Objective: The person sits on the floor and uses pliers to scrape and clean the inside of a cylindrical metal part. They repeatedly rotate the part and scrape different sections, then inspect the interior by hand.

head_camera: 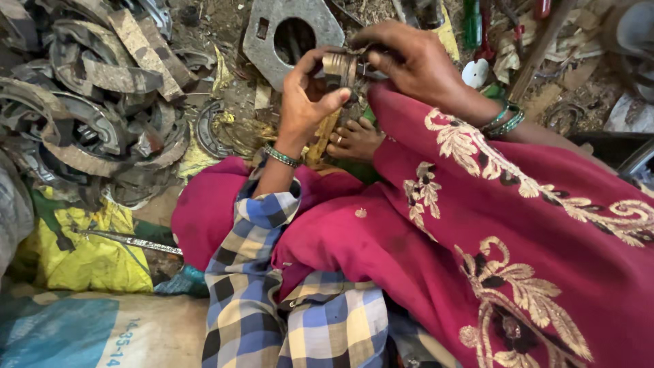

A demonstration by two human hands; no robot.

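Head view: left hand (304, 102) is gripping small metal cylinder (339, 69) from below-left, axis lying roughly sideways, right hand (409, 60) closing fingers on its right end from above.

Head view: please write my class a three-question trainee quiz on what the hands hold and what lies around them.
1. True or false: both hands are on the small cylindrical metal part.
2. Which lies on the ground just beyond the hands? A) a flat grey metal plate with a round hole B) a glass bottle C) a coiled rope
3. Fill in: the heap of curved, worn metal pieces lies to the person's ____.

Key
1. True: the left hand grips it from below, the right hand from the side.
2. A, the metal plate.
3. Left: the heap fills the upper left.
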